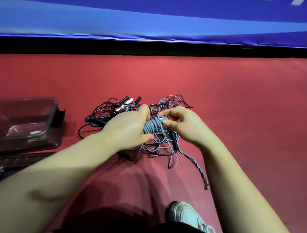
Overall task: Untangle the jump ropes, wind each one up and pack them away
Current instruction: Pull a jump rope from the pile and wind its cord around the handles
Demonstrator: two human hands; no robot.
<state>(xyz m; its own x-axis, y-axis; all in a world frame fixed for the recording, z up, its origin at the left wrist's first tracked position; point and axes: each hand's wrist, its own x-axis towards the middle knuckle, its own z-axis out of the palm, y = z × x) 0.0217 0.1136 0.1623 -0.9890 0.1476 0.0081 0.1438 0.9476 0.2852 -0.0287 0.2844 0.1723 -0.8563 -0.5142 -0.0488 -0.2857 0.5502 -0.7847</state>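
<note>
L hand (127,128) grips grey rope coil (151,127), R hand (185,127) pinches its end; rope tangle (155,145) beneath on red floor (232,99), blue barrier (149,21) beyond.

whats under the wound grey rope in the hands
A tangle of loose grey rope and thin black rope on the red floor. The left hand and right hand, gripping the wound grey rope, cover the pile's middle, so that part cannot be seen.

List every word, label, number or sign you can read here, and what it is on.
No readable text.
White mark on the blue banner: cut off by the frame edge, unreadable.
White patch, perhaps a label, in the clear box: too blurred to read.
</note>
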